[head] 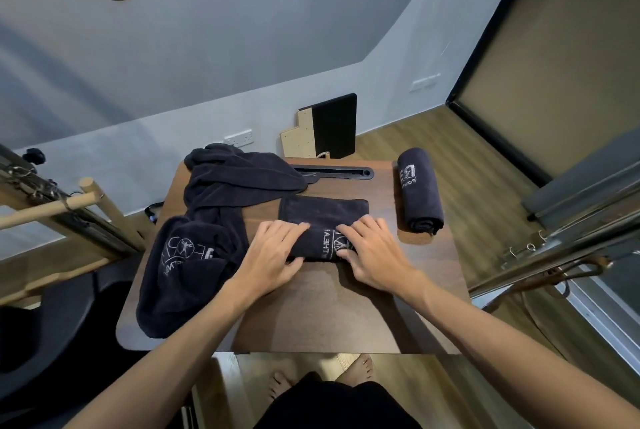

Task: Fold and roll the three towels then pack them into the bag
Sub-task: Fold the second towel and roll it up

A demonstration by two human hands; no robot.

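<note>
A dark navy towel [323, 212] lies folded into a strip on the brown table [332, 317], its near end partly rolled. My left hand [273, 252] and my right hand [372, 252] both rest on that roll, fingers curled over it. White logo print shows between the hands. A finished rolled towel [419, 189] lies at the table's right edge. A loose crumpled dark towel or bag [207, 220] with a white logo is heaped on the left side, draping over the table's left edge. I cannot tell a bag apart from this heap.
A black slot tray [337, 172] runs along the table's far edge. Behind it a black and wooden board [325, 129] leans on the wall. A wooden frame [69, 203] stands left, a metal rail [571, 238] right. Bare feet [322, 376] show below the table.
</note>
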